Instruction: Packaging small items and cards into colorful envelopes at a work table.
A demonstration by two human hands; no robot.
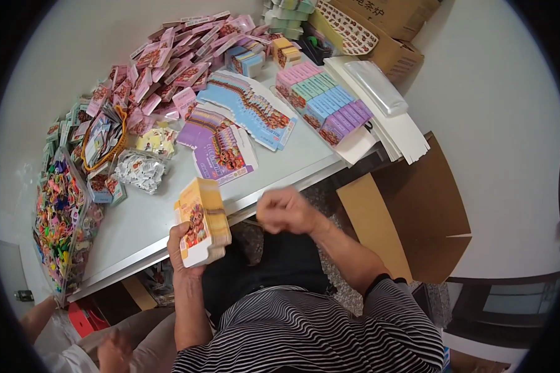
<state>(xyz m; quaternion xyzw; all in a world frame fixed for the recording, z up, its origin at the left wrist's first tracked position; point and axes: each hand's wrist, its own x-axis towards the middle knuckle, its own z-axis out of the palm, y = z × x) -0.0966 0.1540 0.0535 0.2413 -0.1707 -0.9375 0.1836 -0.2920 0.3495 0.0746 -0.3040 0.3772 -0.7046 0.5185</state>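
At the lower left of the frame another person's hand [114, 352] was in view near a red object [81, 318] under the worktop [143, 227]; it took no part in the work observed. Along the left edge of the worktop stood a clear bin of small multicoloured pieces [59, 224], close to the rim, leaving little margin there. Above it sat an orange-rimmed basket of printed cards [102, 138] and a loose heap of pink packets [168, 62] reaching toward the upper centre.

The left hand [183, 248] was at lower centre, just off the near edge of the worktop. Its fingers [179, 231] were closed around a thick stack of flat yellow cartons [203, 221], held upright with the printed faces outward, apparently so that single pieces could be drawn from the top. The stack was off the worktop surface, in the air above the person's lap.

The right hand [287, 211] was just beside the stack, apart from it. Its fingers were curled into a loose fist; the view was blurred, and whether anything was pinched inside could not be told.

Behind the hands, purple flat cartons [221, 152] and blue flat cartons [252, 109] lay fanned at centre, with a bare strip of worktop between them and the near edge. To the right, a block of cartons sorted by colour [323, 102] lay near the corner; white sheets [392, 127] overhung the right edge. An open brown cardboard box [410, 211] stood on the floor at right, within reach, its opening unobstructed.
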